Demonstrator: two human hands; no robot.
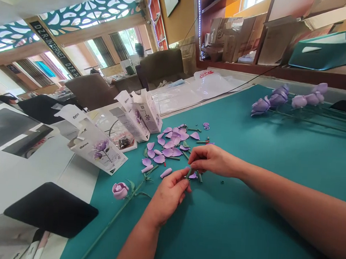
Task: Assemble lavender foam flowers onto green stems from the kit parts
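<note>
Well, the left hand [168, 196] holds a short, slender green stem piece [189, 173] between thumb and fingers, its grip pressed together, while the right hand [210, 159] reaches in from the side with its fingers curled close over the same spot; from this angle it is hard to say whether they pinch the stem too or only touch it. Judging by the pose, the step in hand is fine fitting work on that stem, which calls for a steady, careful pinch. Both hands work above a smooth teal tabletop [237, 228], just beside a scatter of soft, matte lilac foam petals [168, 147]. Farther off lie a lilac foam rose on a long green stem [120, 190], a row of similar lilac foam roses [274, 99], and white printed cardboard boxes [99, 150].
</note>
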